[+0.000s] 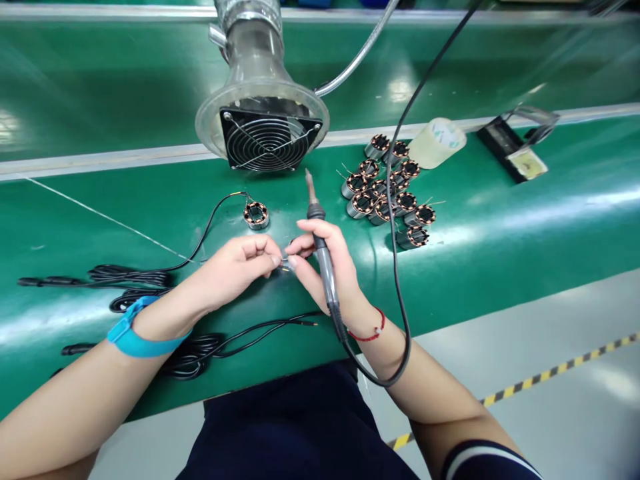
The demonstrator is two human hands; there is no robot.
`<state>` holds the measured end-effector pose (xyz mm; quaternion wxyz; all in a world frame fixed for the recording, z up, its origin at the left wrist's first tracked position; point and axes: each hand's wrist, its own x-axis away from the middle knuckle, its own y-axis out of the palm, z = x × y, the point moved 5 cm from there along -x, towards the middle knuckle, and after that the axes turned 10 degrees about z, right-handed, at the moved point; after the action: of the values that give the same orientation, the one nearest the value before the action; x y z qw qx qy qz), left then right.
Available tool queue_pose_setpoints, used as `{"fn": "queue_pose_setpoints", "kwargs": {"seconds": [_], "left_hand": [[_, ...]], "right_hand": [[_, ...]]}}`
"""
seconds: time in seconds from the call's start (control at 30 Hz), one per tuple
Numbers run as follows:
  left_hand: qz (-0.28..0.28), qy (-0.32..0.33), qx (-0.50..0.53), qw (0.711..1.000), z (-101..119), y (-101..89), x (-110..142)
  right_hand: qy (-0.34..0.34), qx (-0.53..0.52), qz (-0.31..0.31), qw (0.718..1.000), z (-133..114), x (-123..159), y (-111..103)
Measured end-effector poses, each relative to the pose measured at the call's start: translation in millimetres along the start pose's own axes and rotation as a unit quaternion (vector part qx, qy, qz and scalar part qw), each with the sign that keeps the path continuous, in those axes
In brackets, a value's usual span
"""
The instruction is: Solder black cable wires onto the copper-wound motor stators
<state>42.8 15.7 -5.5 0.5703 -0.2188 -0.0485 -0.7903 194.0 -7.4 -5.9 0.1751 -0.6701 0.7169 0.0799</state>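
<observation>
Close together over the green bench, both hands meet at some thin wire ends (285, 264). My left hand (239, 268) is closed, pinching the wires between thumb and forefinger. A soldering iron (326, 270) lies across my right hand (336, 257), tip pointing away from me and up. The thumb and fingertips of that hand also touch the wires; how they grip them is partly hidden. Just beyond my left hand stands a small motor stator (256, 215) with copper windings, joined to a black cable (204, 233).
Coiled black cables (133, 275) lie left, with another coil (193, 357) nearer me. Several stators (383, 190) cluster at right beside a tape roll (437, 143). A soldering iron stand (515, 150) is farther right. A fume extractor fan (270, 141) hangs ahead; the iron's cord (395, 220) crosses the view.
</observation>
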Motion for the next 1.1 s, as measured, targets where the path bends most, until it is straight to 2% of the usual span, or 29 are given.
{"fn": "queue_pose_setpoints", "kwargs": {"seconds": [0.1,0.2,0.27,0.33,0.57,0.73,0.9,1.1], "left_hand": [[0.056,0.017,-0.034,0.998,-0.8,-7.7,-8.5],[0.070,-0.001,-0.030,0.997,-7.3,-12.3,-15.0],[0.062,-0.021,-0.023,0.998,-11.5,-12.9,-16.3],[0.052,-0.038,-0.024,0.998,-14.0,-12.6,-15.6],[0.054,-0.053,-0.021,0.997,-15.8,-11.8,-14.5],[0.063,-0.046,-0.007,0.997,-17.6,-11.0,-17.6],[0.070,-0.043,-0.003,0.997,-19.5,-10.2,-19.5],[0.076,-0.033,-0.007,0.997,-20.3,-12.0,-20.5]], "right_hand": [[0.022,0.125,0.019,0.992,9.6,-2.8,-7.0],[0.061,0.181,-0.021,0.981,18.2,-3.5,-5.6],[0.070,0.175,-0.047,0.981,19.4,-3.0,-3.1],[0.060,0.163,-0.044,0.984,16.1,-3.4,-4.0],[-0.039,0.122,0.052,0.990,-11.2,4.0,-22.9],[-0.096,0.099,0.119,0.983,-14.5,22.1,-31.4],[-0.135,0.072,0.137,0.979,-15.4,26.8,-32.8],[-0.130,0.078,0.124,0.981,-17.1,26.2,-31.0]]}}
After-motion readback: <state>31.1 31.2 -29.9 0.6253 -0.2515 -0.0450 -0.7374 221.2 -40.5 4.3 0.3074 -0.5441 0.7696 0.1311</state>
